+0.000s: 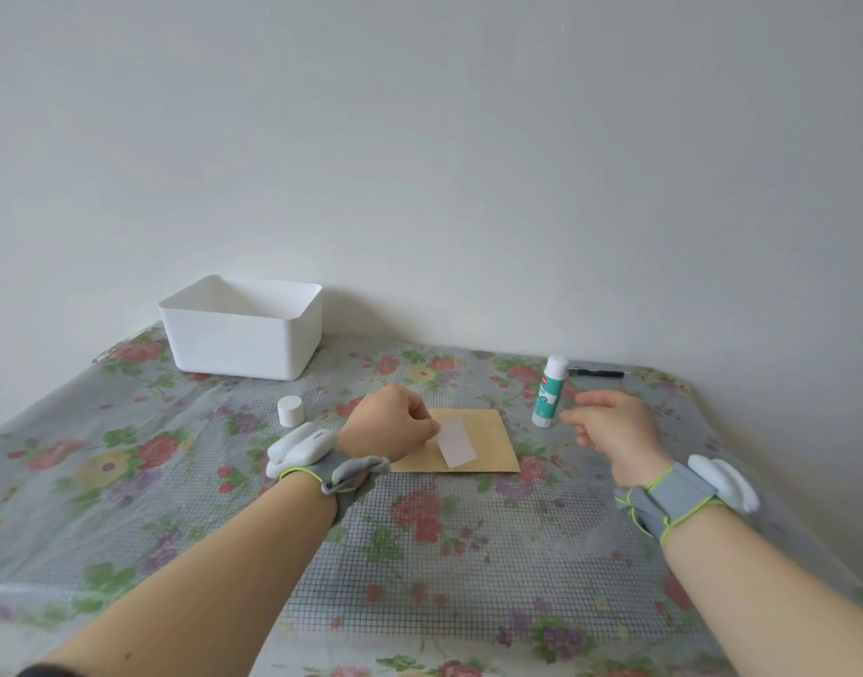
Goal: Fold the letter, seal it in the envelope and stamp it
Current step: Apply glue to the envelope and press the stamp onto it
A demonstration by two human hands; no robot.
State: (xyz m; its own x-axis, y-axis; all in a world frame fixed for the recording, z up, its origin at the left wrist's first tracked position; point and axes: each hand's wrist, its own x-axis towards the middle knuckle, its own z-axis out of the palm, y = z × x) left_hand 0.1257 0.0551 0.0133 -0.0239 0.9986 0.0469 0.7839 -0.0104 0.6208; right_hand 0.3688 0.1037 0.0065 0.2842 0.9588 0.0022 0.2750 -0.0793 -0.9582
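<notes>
A tan envelope (483,442) lies flat on the floral tablecloth at the middle of the table. My left hand (390,425) hovers over its left part and pinches a small white paper strip (456,444) that slants above the envelope. My right hand (610,427) floats to the right of the envelope with loosely curled fingers, holding nothing. An uncapped glue stick (549,390) stands upright just left of my right hand's fingertips. Its white cap (290,410) sits on the cloth to the left of my left hand. The folded letter is not visible.
A white plastic bin (241,329) stands at the back left against the wall. A black pen (598,373) lies at the back right behind the glue stick. Both wrists wear grey bands with white sensor units. The table's front part shows bare floral cloth (420,554).
</notes>
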